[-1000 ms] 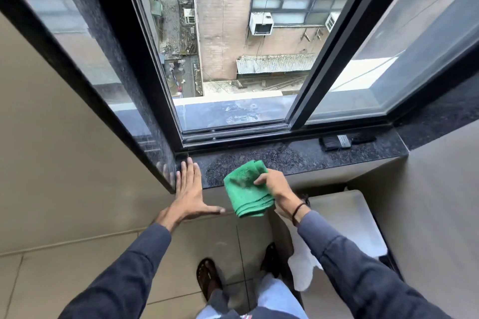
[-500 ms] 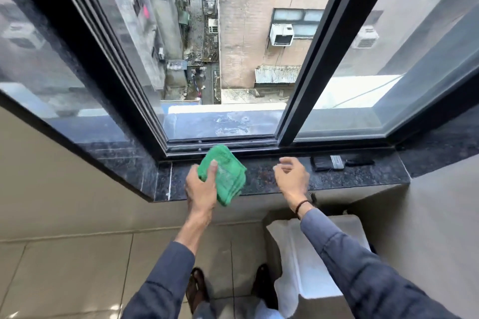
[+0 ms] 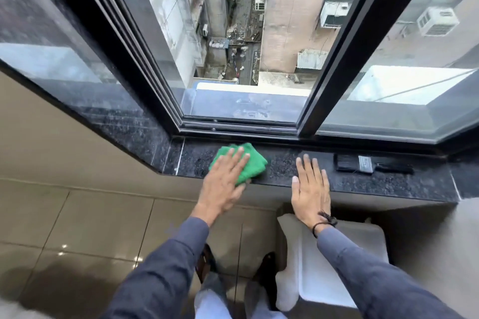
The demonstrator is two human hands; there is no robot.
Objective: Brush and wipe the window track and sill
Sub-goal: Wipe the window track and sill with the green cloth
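Note:
A folded green cloth [image 3: 255,164] lies on the left part of the dark speckled granite sill [image 3: 388,185]. My left hand [image 3: 225,181] presses flat on top of it, fingers stretched out and covering its near-left half. My right hand [image 3: 309,186] rests palm down on the bare sill a little to the right, fingers apart, holding nothing. A black paintbrush with a metal ferrule [image 3: 363,164] lies on the sill further right. The black window track [image 3: 241,128] runs just behind the cloth, below the open gap.
The window stands open in the middle, with a long drop to an alley outside. A black sash frame [image 3: 337,59] slants up at the right of the opening. A white plastic-lined bin [image 3: 357,261] stands below my right forearm. My feet stand on tiled floor [image 3: 90,228].
The cloth passed from my right hand to my left, which has now laid it on the sill and pressed flat on it. My right hand has come down flat on the sill.

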